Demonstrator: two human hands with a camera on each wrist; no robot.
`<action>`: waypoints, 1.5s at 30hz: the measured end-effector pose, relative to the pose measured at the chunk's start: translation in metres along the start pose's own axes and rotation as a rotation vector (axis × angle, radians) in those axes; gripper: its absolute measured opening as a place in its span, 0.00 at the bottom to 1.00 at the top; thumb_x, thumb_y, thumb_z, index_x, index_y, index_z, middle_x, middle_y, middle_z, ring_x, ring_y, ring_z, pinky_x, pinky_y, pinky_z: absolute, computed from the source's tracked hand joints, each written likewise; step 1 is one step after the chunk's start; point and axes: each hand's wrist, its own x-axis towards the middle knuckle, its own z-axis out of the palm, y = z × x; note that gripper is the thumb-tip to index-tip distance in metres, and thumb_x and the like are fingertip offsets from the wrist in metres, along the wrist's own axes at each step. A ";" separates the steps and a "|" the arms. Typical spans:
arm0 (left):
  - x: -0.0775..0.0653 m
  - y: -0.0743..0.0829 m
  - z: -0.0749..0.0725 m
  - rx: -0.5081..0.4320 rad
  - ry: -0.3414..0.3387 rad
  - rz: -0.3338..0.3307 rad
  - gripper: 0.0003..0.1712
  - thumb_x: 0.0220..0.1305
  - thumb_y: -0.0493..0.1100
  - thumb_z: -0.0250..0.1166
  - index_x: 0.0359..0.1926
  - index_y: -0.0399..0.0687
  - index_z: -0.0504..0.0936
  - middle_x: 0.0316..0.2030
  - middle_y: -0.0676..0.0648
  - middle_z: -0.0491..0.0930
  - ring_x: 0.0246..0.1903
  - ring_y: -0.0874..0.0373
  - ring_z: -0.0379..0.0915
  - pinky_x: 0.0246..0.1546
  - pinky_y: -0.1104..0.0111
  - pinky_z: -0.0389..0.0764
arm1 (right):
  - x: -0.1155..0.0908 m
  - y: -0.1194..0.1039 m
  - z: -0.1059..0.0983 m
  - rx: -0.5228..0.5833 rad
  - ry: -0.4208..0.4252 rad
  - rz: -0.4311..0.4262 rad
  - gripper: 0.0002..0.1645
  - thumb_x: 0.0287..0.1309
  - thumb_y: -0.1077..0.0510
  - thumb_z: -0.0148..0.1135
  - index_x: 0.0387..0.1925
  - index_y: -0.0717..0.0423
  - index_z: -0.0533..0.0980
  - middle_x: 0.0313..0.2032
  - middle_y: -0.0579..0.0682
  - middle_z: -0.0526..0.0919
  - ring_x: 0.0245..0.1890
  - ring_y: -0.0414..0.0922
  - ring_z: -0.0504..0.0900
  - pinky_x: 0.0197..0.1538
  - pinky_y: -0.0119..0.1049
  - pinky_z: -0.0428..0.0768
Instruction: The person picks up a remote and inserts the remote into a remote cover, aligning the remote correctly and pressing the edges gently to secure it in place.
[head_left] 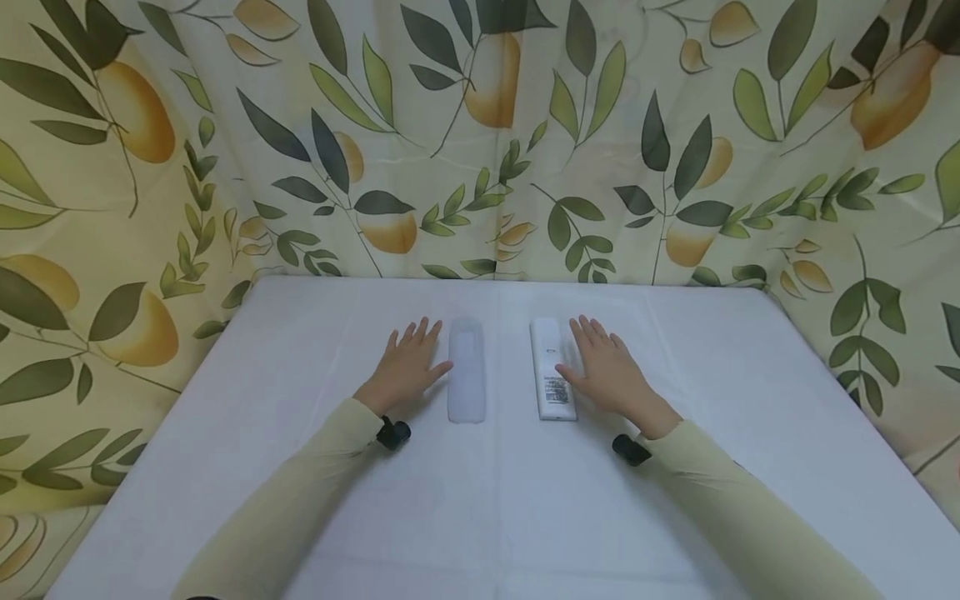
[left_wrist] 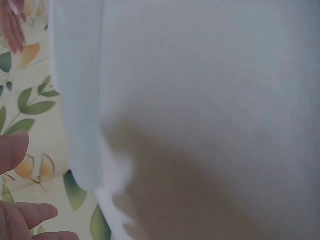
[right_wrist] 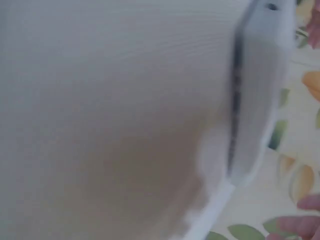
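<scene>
A translucent, pale silicone sleeve [head_left: 467, 383] lies lengthwise on the table, left of centre. Beside it, to the right, is a slim white remote control [head_left: 546, 346] with a printed label and square code facing up. My left hand [head_left: 403, 367] is spread just left of the sleeve, its thumb reaching to the sleeve's edge. Fingers spread, my right hand [head_left: 611, 371] is at the remote's right side, and its thumb overlaps the label. In the left wrist view the sleeve [left_wrist: 80, 95] stands along the left; the right wrist view shows the remote [right_wrist: 262, 95] from its side.
A white cloth covers the table [head_left: 420, 500]. Behind it and at both sides hangs a curtain [head_left: 450, 167] printed with leaves and yellow fruit. Each wrist carries a small black camera, the left one [head_left: 393, 433] and the right one [head_left: 631, 450].
</scene>
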 end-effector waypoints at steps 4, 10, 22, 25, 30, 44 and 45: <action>0.006 -0.007 -0.001 0.032 -0.022 0.019 0.40 0.69 0.58 0.49 0.73 0.43 0.48 0.72 0.35 0.47 0.71 0.39 0.45 0.69 0.44 0.46 | 0.003 0.006 0.003 0.018 -0.017 0.021 0.45 0.63 0.44 0.50 0.68 0.71 0.51 0.68 0.70 0.55 0.68 0.65 0.54 0.66 0.59 0.59; 0.023 -0.013 -0.006 0.094 -0.053 0.076 0.38 0.70 0.55 0.50 0.72 0.41 0.51 0.71 0.33 0.50 0.70 0.40 0.49 0.68 0.46 0.52 | 0.007 0.008 0.007 0.021 -0.080 0.037 0.44 0.64 0.44 0.50 0.67 0.72 0.53 0.65 0.72 0.59 0.66 0.66 0.59 0.64 0.58 0.63; 0.078 -0.009 -0.017 0.060 -0.107 0.065 0.31 0.70 0.51 0.51 0.68 0.41 0.61 0.68 0.36 0.59 0.66 0.41 0.59 0.65 0.52 0.62 | 0.035 -0.005 0.014 0.049 -0.148 0.085 0.43 0.63 0.42 0.51 0.66 0.71 0.56 0.56 0.69 0.71 0.54 0.63 0.73 0.56 0.57 0.71; 0.087 -0.008 -0.012 0.087 -0.103 0.079 0.29 0.69 0.50 0.52 0.65 0.40 0.66 0.64 0.37 0.64 0.63 0.43 0.64 0.62 0.53 0.67 | 0.041 -0.009 0.017 0.049 -0.139 0.106 0.43 0.60 0.40 0.53 0.63 0.71 0.60 0.49 0.67 0.75 0.45 0.58 0.75 0.50 0.54 0.74; 0.095 -0.008 -0.005 0.102 -0.109 0.084 0.24 0.68 0.49 0.55 0.59 0.42 0.73 0.58 0.38 0.71 0.56 0.44 0.70 0.57 0.54 0.72 | 0.048 -0.017 0.018 0.098 -0.159 0.156 0.46 0.57 0.39 0.57 0.62 0.72 0.60 0.45 0.65 0.74 0.38 0.53 0.74 0.44 0.49 0.76; 0.093 -0.004 -0.012 -0.096 -0.003 0.067 0.18 0.65 0.44 0.59 0.51 0.39 0.73 0.48 0.40 0.80 0.46 0.49 0.76 0.51 0.59 0.75 | 0.057 -0.019 0.022 0.255 -0.177 0.314 0.47 0.53 0.43 0.63 0.60 0.72 0.58 0.48 0.66 0.69 0.39 0.53 0.74 0.40 0.42 0.77; 0.092 -0.004 -0.013 -0.109 0.014 0.079 0.18 0.65 0.44 0.59 0.52 0.38 0.73 0.48 0.40 0.80 0.47 0.49 0.75 0.52 0.59 0.74 | 0.057 -0.018 0.022 0.264 -0.174 0.321 0.47 0.52 0.43 0.63 0.60 0.72 0.58 0.47 0.66 0.69 0.39 0.53 0.74 0.40 0.42 0.77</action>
